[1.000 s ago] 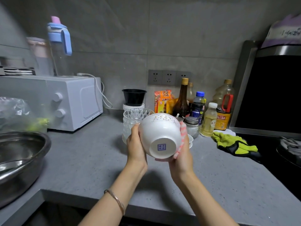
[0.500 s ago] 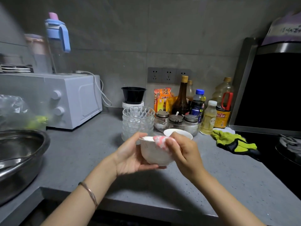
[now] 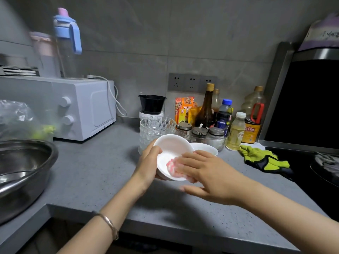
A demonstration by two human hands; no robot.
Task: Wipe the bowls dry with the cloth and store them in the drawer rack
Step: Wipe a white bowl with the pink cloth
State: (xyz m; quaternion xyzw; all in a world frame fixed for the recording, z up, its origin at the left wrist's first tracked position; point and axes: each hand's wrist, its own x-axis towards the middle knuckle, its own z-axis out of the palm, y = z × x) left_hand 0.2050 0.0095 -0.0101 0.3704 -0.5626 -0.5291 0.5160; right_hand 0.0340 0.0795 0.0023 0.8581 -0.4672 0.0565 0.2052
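Note:
My left hand (image 3: 148, 162) grips a white bowl (image 3: 170, 145) by its rim, above the counter, with the opening tilted towards me. Inside it lies a pink-and-white cloth (image 3: 171, 166), which my right hand (image 3: 207, 176) presses against the inner wall with straight fingers, thumb spread below. A second white bowl (image 3: 205, 148) stands on the counter just behind. A stack of clear glass bowls (image 3: 156, 125) stands further back. No drawer rack is in view.
A large steel basin (image 3: 23, 167) sits at the left, a white microwave (image 3: 82, 107) behind it. Sauce bottles (image 3: 207, 107) and lidded spice jars (image 3: 200, 132) line the back wall. Green gloves (image 3: 262, 158) lie beside the black stove (image 3: 321, 171) at the right.
A second ago the bowl showed me its base with the cloth at its side. It has since turned its opening towards me, and the cloth has gone from the rim into the inside.

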